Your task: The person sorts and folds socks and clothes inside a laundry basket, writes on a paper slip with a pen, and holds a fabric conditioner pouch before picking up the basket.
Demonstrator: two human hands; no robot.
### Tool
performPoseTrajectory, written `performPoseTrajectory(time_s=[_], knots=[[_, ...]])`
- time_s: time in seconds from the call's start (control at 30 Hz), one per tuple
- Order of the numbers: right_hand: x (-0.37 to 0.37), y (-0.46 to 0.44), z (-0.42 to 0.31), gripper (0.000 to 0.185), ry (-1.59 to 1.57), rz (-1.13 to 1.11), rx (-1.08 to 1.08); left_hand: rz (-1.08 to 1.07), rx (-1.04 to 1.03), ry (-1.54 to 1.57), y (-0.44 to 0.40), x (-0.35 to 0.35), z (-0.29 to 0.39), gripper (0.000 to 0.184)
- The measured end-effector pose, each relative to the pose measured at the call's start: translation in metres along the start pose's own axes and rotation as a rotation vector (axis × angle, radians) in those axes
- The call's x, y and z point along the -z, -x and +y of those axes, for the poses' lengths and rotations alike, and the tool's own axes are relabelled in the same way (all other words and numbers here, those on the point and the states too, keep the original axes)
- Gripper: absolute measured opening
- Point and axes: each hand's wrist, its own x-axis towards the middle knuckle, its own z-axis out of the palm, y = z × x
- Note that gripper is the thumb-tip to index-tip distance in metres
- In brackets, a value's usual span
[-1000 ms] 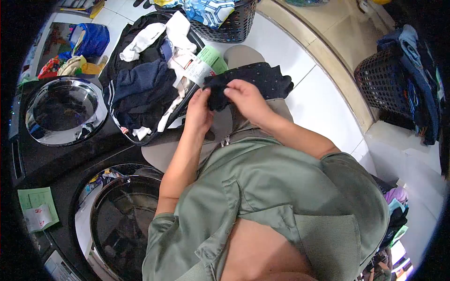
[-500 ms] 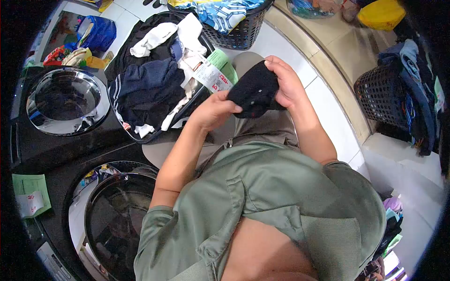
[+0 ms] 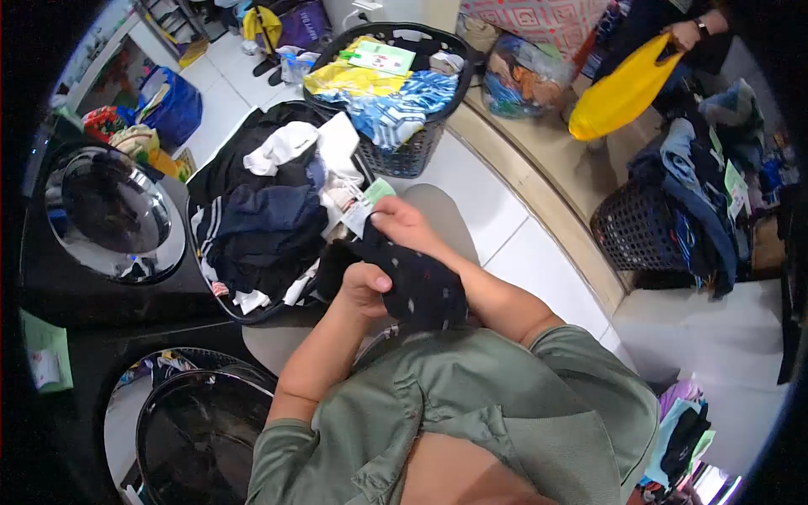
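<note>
A dark sock (image 3: 421,290) with small light and red marks is in my two hands, in front of my chest. My left hand (image 3: 364,288) is closed on its near side, thumb pressed on the fabric. Farther out, my right hand (image 3: 408,227) pinches its upper end, the fingertips partly hidden. Just beyond my hands, a basket (image 3: 240,318) holds a heap of dark clothes (image 3: 265,227) and a white garment (image 3: 282,147). A printed paper slip (image 3: 358,217) lies at the heap's right side, next to my right hand.
Two machines with round doors (image 3: 109,210) (image 3: 202,429) stand at left. A laundry basket (image 3: 404,156) is ahead, another dark basket (image 3: 631,227) at right. Beyond a raised ledge (image 3: 539,210), another person's hand (image 3: 686,34) holds a yellow bag (image 3: 623,93).
My hands and the sock have come down and left, closer to my body. The sock's marked side shows more. The view has tilted up, and the other person's hand with the yellow bag is visible.
</note>
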Motion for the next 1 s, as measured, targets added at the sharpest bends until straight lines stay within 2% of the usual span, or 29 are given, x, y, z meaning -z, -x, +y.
performPoseTrajectory(time_s=[0.07, 0.13, 0.2, 0.23, 0.27, 0.33, 0.43, 0.5, 0.57, 0.6, 0.67, 0.7, 0.73, 0.77, 0.83, 0.87, 0.93, 1.0], knots=[[-0.004, 0.010, -0.047, 0.019, -0.038, 0.049, -0.109, 0.186, -0.104, -0.139, 0.014, -0.009, 0.017, 0.064], [-0.016, 0.015, -0.073, 0.030, -0.133, -0.046, -0.161, 0.224, -0.251, -0.187, 0.028, -0.013, 0.030, 0.069], [-0.046, 0.029, -0.080, 0.041, 0.159, -0.108, -0.065, 0.155, -0.248, -0.231, 0.042, -0.010, 0.035, 0.069], [-0.053, 0.026, -0.078, 0.044, 0.326, -0.073, 0.082, 0.087, -0.253, -0.290, 0.048, -0.010, 0.037, 0.067], [-0.059, 0.021, -0.074, 0.034, 0.325, -0.041, 0.239, 0.105, -0.281, -0.298, 0.055, -0.012, 0.037, 0.067], [-0.070, 0.015, -0.073, 0.026, 0.241, -0.014, 0.264, 0.107, -0.359, -0.184, 0.063, -0.014, 0.040, 0.066], [-0.084, 0.007, -0.073, 0.023, 0.282, 0.061, 0.295, 0.168, -0.416, -0.188, 0.074, -0.022, 0.043, 0.059], [-0.084, -0.005, -0.084, 0.026, 0.284, 0.153, 0.436, 0.210, -0.458, -0.194, 0.084, -0.021, 0.051, 0.055], [-0.084, -0.018, -0.095, 0.026, 0.293, 0.201, 0.505, 0.482, -0.538, -0.503, 0.101, -0.015, 0.064, 0.046], [-0.086, -0.023, -0.099, 0.026, 0.336, 0.223, 0.511, 0.483, -0.534, -0.489, 0.107, -0.013, 0.073, 0.046], [-0.104, -0.030, -0.102, 0.026, 0.298, 0.276, 0.432, 0.650, -0.922, -1.120, 0.111, -0.018, 0.093, 0.064], [-0.107, -0.033, -0.100, 0.026, 0.406, 0.148, 0.390, 0.622, -1.047, -1.395, 0.104, -0.031, 0.100, 0.080], [-0.110, -0.036, -0.097, 0.025, 0.515, 0.030, 0.342, 0.592, -1.043, -1.537, 0.099, -0.036, 0.102, 0.082], [-0.117, -0.040, -0.092, 0.026, 0.429, -0.086, 0.305, 0.560, -0.980, -1.613, 0.097, -0.037, 0.101, 0.084], [-0.128, -0.053, -0.082, 0.027, 0.331, -0.247, 0.251, 0.600, -0.793, -1.586, 0.096, -0.035, 0.098, 0.088], [-0.129, -0.059, -0.081, 0.029, 0.320, -0.301, 0.232, 0.676, -0.617, -1.583, 0.101, -0.039, 0.105, 0.075], [-0.132, -0.065, -0.086, 0.039, 0.035, -0.242, -0.028, 0.847, -0.739, -1.208, 0.097, -0.049, 0.107, 0.053], [-0.128, -0.070, -0.079, 0.042, 0.050, -0.196, -0.029, 0.790, -0.922, -1.059, 0.110, -0.029, 0.115, 0.051]])
